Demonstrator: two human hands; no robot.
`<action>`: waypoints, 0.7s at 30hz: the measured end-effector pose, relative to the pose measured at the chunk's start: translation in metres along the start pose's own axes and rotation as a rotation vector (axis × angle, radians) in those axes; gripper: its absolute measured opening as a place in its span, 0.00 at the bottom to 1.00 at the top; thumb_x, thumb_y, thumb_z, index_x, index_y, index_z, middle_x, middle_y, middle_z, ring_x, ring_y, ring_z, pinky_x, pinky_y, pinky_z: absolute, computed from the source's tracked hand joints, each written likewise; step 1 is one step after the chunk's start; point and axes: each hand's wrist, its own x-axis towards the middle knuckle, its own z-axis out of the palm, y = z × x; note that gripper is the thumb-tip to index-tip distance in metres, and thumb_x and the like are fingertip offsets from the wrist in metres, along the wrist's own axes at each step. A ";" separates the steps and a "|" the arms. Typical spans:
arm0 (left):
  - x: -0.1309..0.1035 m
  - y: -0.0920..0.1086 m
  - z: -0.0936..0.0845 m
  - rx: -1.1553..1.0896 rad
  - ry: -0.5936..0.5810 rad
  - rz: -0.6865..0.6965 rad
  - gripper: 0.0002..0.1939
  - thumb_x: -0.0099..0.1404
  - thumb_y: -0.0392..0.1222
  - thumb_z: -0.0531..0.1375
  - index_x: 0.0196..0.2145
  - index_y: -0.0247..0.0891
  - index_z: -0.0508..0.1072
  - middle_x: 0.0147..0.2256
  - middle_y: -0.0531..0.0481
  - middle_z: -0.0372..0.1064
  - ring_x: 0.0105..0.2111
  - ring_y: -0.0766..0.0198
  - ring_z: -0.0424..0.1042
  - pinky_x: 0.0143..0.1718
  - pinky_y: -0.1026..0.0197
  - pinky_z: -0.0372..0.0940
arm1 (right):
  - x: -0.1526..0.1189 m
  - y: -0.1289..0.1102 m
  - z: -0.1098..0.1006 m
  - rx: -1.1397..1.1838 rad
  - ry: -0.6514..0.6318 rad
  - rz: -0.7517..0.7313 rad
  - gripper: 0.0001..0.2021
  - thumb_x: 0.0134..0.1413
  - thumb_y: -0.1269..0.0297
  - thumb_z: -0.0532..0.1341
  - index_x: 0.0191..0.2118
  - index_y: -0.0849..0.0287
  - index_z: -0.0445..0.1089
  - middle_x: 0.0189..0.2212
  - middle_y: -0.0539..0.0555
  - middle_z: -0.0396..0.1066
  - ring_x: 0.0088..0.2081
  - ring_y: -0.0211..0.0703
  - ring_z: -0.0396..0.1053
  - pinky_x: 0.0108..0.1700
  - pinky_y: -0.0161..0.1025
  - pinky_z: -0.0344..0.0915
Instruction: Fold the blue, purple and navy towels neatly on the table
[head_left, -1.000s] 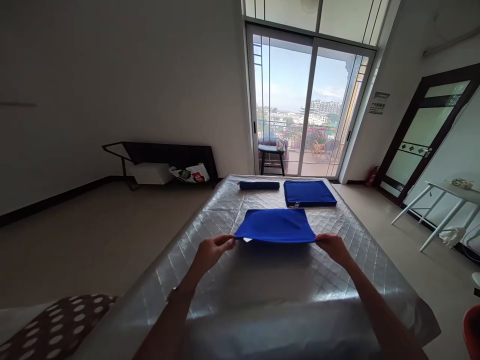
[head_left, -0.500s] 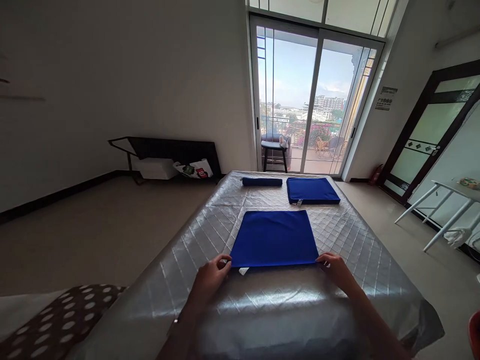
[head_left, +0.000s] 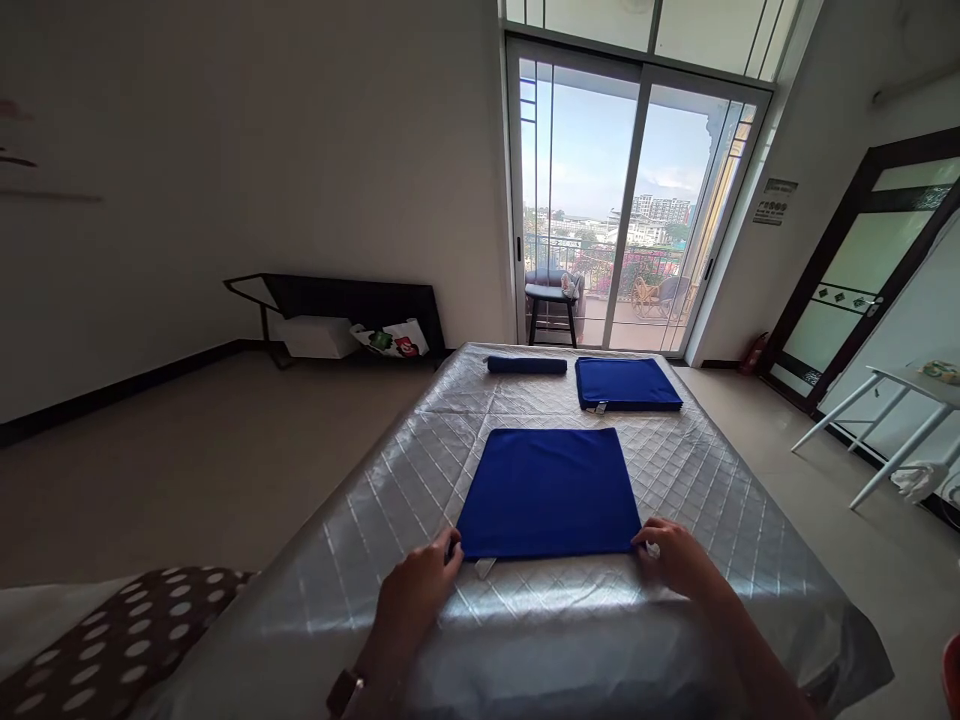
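Left hand [head_left: 416, 590] and right hand [head_left: 675, 555] pinch near corners of flat square blue cloth [head_left: 549, 492] on quilted silver sheet [head_left: 360, 520]. Beyond: folded blue cloth [head_left: 627, 383], rolled one [head_left: 526, 365]. Nothing between.

Daylit sliding glass door [head_left: 634, 205], white walls [head_left: 262, 150].

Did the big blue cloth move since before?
Yes. The blue cloth came down flat onto the silver cover, farther from the folded blue stack, both hands at its near corners.
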 end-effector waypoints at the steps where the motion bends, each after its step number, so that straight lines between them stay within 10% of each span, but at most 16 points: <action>1: 0.002 0.004 -0.002 0.026 0.025 0.026 0.15 0.68 0.46 0.51 0.41 0.44 0.76 0.35 0.45 0.79 0.36 0.53 0.78 0.32 0.60 0.62 | 0.005 -0.006 0.000 -0.040 0.008 0.012 0.11 0.57 0.67 0.59 0.39 0.49 0.80 0.40 0.53 0.79 0.47 0.48 0.75 0.54 0.45 0.67; 6: 0.023 0.076 0.007 -0.026 0.098 0.408 0.17 0.72 0.42 0.48 0.42 0.40 0.77 0.41 0.42 0.77 0.43 0.55 0.75 0.47 0.56 0.66 | 0.038 -0.037 0.020 -0.143 0.126 0.060 0.20 0.67 0.63 0.50 0.57 0.57 0.72 0.58 0.60 0.71 0.62 0.51 0.65 0.65 0.49 0.58; 12: 0.032 0.161 0.064 -0.045 0.081 0.764 0.23 0.74 0.48 0.50 0.60 0.39 0.69 0.63 0.40 0.64 0.64 0.50 0.61 0.64 0.46 0.56 | 0.060 -0.035 0.054 -0.265 -0.003 0.151 0.29 0.69 0.59 0.45 0.70 0.68 0.52 0.70 0.64 0.48 0.72 0.53 0.43 0.69 0.54 0.46; 16: 0.035 0.138 0.083 0.073 0.056 0.690 0.29 0.75 0.56 0.43 0.66 0.42 0.62 0.68 0.44 0.56 0.68 0.51 0.52 0.67 0.44 0.51 | 0.059 -0.026 0.059 -0.306 -0.011 0.145 0.31 0.70 0.56 0.42 0.72 0.68 0.47 0.71 0.62 0.44 0.72 0.48 0.40 0.71 0.49 0.42; 21: 0.045 0.057 0.078 0.206 0.042 0.478 0.34 0.74 0.59 0.38 0.69 0.38 0.56 0.70 0.42 0.49 0.70 0.49 0.47 0.68 0.42 0.47 | 0.058 -0.029 0.057 -0.310 -0.039 0.180 0.32 0.71 0.54 0.40 0.72 0.68 0.44 0.72 0.60 0.40 0.73 0.46 0.38 0.71 0.47 0.38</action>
